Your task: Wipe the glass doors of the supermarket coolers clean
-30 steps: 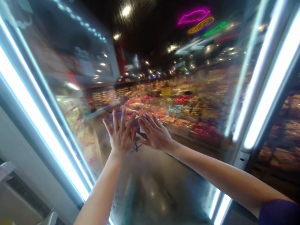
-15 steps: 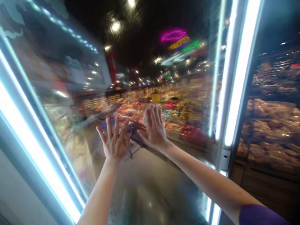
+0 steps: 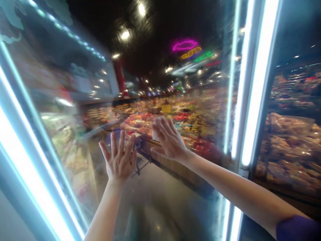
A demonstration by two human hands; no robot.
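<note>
My left hand [image 3: 119, 159] lies flat with its fingers spread, palm turned away, against what looks like a clear pane. A little higher to the right, my right hand [image 3: 170, 140] is pressed flat, its fingers stretched up and to the left. Under its fingers a small white cloth [image 3: 154, 135] shows at the left edge; the rest is hidden by the hand, and it could be paper. Both arms reach forward, the right one in a purple sleeve [image 3: 298, 227].
Bright light tubes run down the left [image 3: 32, 177] and the right [image 3: 260, 80]. Beyond the hands are a cart-like frame [image 3: 145, 160], blurred heaps of packaged goods [image 3: 183, 117] and a neon sign [image 3: 185, 45]. More packages [image 3: 288, 144] fill shelves at right.
The whole view has shifted, so the lights and sign sit lower. My right hand has moved slightly right and tilted further left; my left hand has moved slightly left. Both stay flat.
</note>
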